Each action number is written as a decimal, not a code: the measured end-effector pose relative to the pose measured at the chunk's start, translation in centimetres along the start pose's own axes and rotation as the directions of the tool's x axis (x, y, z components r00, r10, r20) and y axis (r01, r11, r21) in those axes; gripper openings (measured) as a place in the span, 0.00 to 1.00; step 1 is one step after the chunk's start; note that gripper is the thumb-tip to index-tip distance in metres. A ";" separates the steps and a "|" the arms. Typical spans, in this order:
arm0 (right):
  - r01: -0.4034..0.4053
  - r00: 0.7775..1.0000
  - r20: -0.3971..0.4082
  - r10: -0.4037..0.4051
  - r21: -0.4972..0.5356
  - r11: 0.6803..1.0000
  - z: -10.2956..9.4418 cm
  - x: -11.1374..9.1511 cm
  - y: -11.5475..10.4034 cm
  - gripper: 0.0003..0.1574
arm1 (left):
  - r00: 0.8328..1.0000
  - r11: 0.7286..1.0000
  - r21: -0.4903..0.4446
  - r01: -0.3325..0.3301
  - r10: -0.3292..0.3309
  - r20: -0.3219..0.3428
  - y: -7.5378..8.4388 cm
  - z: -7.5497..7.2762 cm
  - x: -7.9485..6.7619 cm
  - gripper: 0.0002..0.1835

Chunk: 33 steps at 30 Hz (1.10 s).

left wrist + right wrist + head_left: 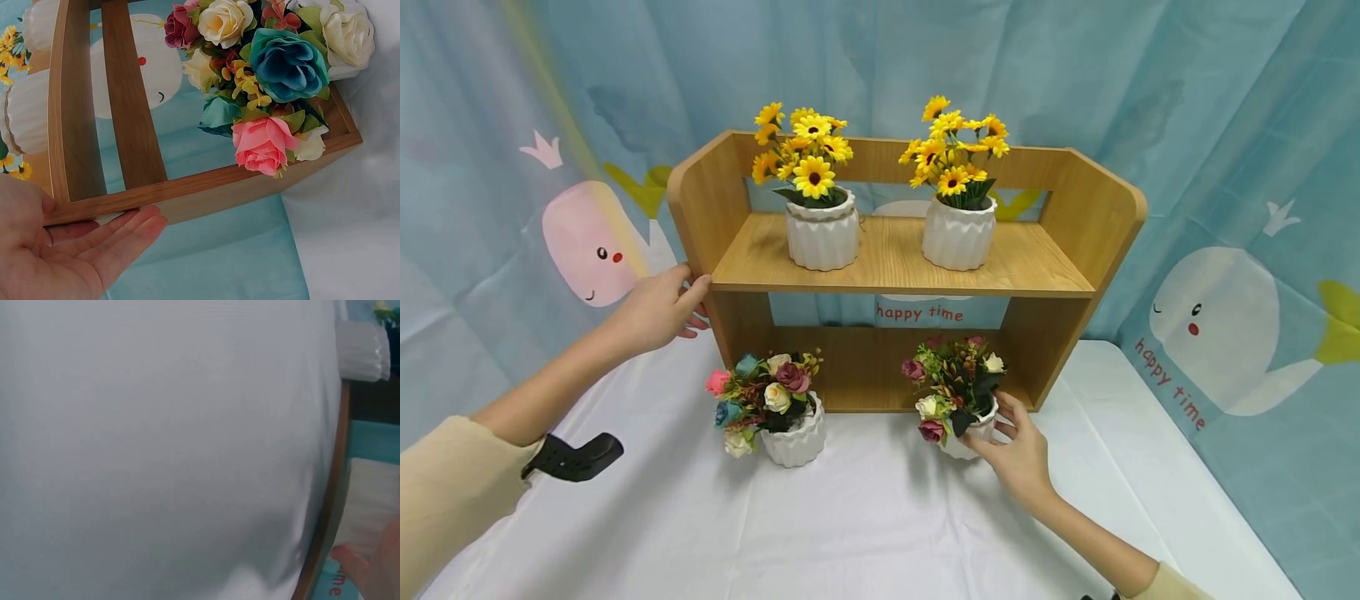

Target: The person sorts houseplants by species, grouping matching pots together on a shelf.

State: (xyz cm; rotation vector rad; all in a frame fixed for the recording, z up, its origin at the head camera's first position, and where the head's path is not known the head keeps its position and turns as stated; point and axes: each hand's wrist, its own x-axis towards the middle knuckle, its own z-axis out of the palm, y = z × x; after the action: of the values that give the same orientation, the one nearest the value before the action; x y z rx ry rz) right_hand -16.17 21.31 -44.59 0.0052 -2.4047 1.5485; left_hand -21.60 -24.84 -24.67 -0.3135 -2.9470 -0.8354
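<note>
A two-tier wooden shelf (880,371) stands on the white-covered table. My left hand (662,308) holds its left side panel (206,190), the thumb at the front edge and the fingers along the outer face. On the right, my right hand (1018,454) grips a white fluted flowerpot (958,446) of mauve and cream roses by its side, at the lower tier's front. The right wrist view shows part of this pot (369,503) with a fingertip against it. Another white pot (797,433) with pink, blue and cream roses (290,65) stands before the shelf's lower left.
Two white pots of yellow sunflowers, one on the left (822,229) and one on the right (958,233), stand on the upper tier. Behind hangs a light blue curtain (1075,67) printed with whales. White cloth (865,525) covers the table in front.
</note>
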 end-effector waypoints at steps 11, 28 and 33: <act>0.045 0.999 0.025 -0.047 0.080 0.996 1.6 2.0 -1.3 0.52 | 1.000 1.000 0.007 -0.004 0.004 -0.002 -0.1 -0.1 0.2 0.26; 0.105 0.994 0.004 -0.106 0.118 0.987 6.6 4.6 -3.6 0.44 | 1.000 1.000 0.001 0.007 -0.007 0.005 0.0 -0.1 0.0 0.26; 0.111 0.994 -0.002 -0.111 0.077 0.991 8.1 5.1 -3.7 0.38 | 1.000 1.000 -0.001 0.006 -0.006 0.005 -0.1 -0.1 -0.1 0.26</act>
State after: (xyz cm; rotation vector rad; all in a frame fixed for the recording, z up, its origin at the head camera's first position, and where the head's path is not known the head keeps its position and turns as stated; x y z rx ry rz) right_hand -22.38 13.21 -43.21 0.1534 -2.3026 1.5904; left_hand -21.55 -24.95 -24.62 -0.3078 -2.9535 -0.8387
